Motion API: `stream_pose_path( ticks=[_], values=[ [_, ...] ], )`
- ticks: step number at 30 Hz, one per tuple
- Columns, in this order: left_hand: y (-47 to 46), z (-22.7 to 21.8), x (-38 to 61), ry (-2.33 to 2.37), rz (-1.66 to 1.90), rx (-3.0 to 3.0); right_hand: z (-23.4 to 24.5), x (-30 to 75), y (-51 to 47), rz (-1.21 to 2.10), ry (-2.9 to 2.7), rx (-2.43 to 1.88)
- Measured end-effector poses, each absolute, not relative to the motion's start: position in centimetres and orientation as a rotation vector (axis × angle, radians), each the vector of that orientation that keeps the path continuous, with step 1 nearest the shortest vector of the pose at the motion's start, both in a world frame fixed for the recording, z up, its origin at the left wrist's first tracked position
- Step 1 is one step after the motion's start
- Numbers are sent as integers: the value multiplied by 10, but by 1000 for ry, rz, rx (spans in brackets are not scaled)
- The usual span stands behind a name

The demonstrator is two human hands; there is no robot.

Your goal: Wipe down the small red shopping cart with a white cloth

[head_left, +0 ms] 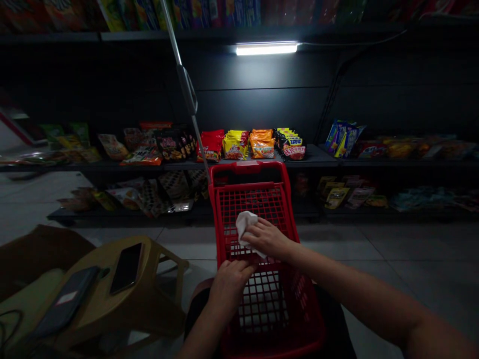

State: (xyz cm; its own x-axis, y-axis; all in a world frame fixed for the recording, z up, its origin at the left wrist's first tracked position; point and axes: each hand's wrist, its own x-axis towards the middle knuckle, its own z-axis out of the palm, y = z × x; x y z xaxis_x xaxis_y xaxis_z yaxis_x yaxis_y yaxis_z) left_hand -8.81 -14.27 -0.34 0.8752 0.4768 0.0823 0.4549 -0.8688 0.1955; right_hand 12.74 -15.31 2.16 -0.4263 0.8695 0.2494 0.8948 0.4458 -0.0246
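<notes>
Fingers (245, 268) of both hands are down on a red plastic basket (250, 186), so going left to right: way over on my left is a tan stool (151, 262) with a black phone (127, 268) on top and a dark flat case-looking thing (69, 296) next to it, well apart from either hand.

Next, left hand (230, 285): fingers bent over the crossbar around the middle of the basket. Can't tell if they're actually gripping it or just resting there.

Then the white cloth (245, 222). It's right under my right hand's fingers, against the upper grid, with a crumpled bit poking out past the fingertips on the left and some more showing below them. Left fingers are near it, just lower down.

Right hand (270, 240) is palm down, fingers closed over that cloth. Beyond the basket there's a dark shelf (318, 155) of snack packets, blue ones (344, 138) off to the right.
</notes>
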Motion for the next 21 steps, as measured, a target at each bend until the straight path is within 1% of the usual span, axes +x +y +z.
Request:
stream_pose_path(
  ticks=[3,5,7,9,11,13,17,19,21],
  values=[
    [-141,-4,-89,723,176,2857,31,130,-120,-114,-2310,-1676],
    [-140,-5,-90,714,205,2833,40,136,-97,17,-2025,-1799],
    [-141,-6,-92,710,244,2806,51,150,-75,215,-1779,-1848],
    [-141,-8,-92,717,283,2787,63,168,-58,299,-1644,-1916],
    [-140,-10,-92,712,307,2781,70,180,-49,202,-1552,-2032],
    [-139,-12,-92,697,327,2783,69,181,-49,-6,-1533,-2137],
    [-138,-15,-92,710,345,2780,47,160,-64,-373,-1727,-2170],
    [-138,-16,-93,701,343,2778,38,152,-71,-452,-1813,-2119],
    [-138,-16,-93,684,343,2783,39,148,-72,-447,-1875,-2103]
  ],
)
